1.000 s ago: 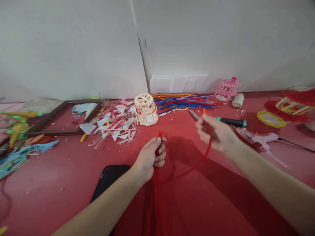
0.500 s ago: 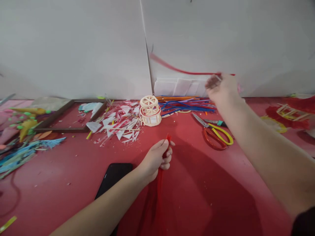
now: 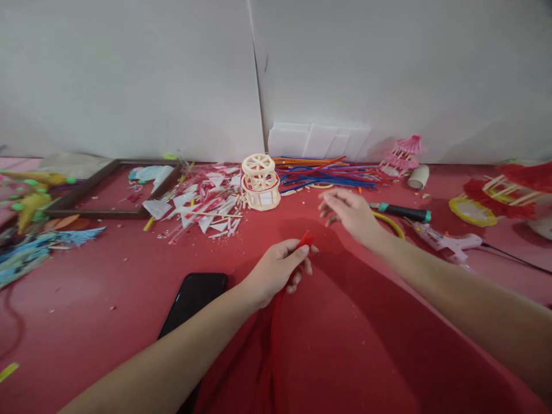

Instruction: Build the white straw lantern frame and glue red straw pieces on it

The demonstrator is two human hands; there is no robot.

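Note:
My left hand is closed around several thin red pipe cleaners. Their tips poke out above my thumb and the long ends hang down toward me. To its right and farther out, my right hand hovers above the red table with bent, parted fingers and nothing visible in them. Partly hidden behind that hand and forearm are scissors, of which a yellow handle shows. A small round tower of pale sticks stands upright beyond my left hand.
A bundle of coloured pipe cleaners lies along the wall. Left are white and red scraps, a dark frame and a black phone. On the right are a utility knife, a glue gun and a pink pagoda model.
My right hand has come down and toward the middle from near the wall. The red pipe cleaner it held is gone from it. My left hand keeps its grip.

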